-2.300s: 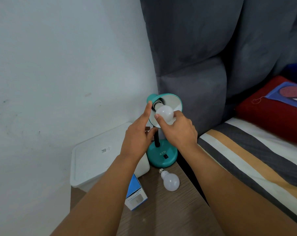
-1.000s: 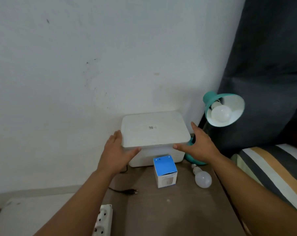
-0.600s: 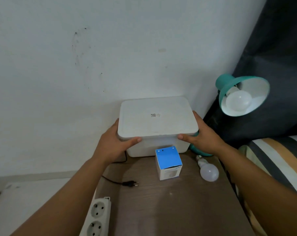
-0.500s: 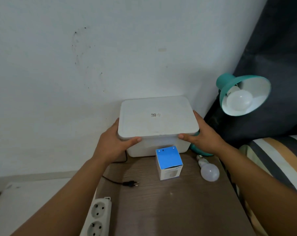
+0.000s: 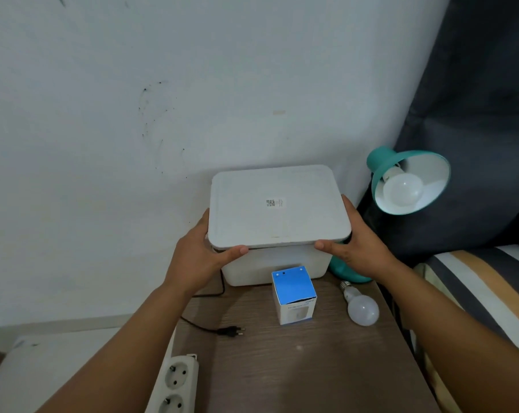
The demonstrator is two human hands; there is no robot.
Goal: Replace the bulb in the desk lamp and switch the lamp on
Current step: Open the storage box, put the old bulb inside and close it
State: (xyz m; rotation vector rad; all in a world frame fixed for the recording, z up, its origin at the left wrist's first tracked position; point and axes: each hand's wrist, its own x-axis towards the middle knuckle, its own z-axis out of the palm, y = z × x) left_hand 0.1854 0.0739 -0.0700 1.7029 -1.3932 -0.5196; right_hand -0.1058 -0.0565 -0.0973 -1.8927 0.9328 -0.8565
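1. Teal-painted metal formed the desk lamp (image 5: 401,186), which stood just right of the white storage box (image 5: 276,222), its shade turned toward the camera with a frosted bulb (image 5: 402,193) seated in the socket; the lamp was unlit.
2. A second bulb (image 5: 362,308) lay loose on the tabletop (image 5: 311,368) in front of the box, to the right, beside a blue-topped carton (image 5: 294,293).
3. Both bulbs were judged light, smooth and breakable; each was best taken round the globe, never by the threaded cap. The loose one could roll.
4. The left hand (image 5: 198,257) and the right hand (image 5: 359,248) gripped opposite front corners of the box lid (image 5: 276,204), thumbs on its front edge, fingers along the sides. The box appeared rigid plastic; its weight could not be told.
5. A black plug (image 5: 231,332) lay unplugged in front of the box, to the left; a white power strip (image 5: 174,383) sat nearer still. The cord (image 5: 204,296) ran behind the box, so the box stood in the way.
6. A striped bed (image 5: 475,293) lay right of the lamp.
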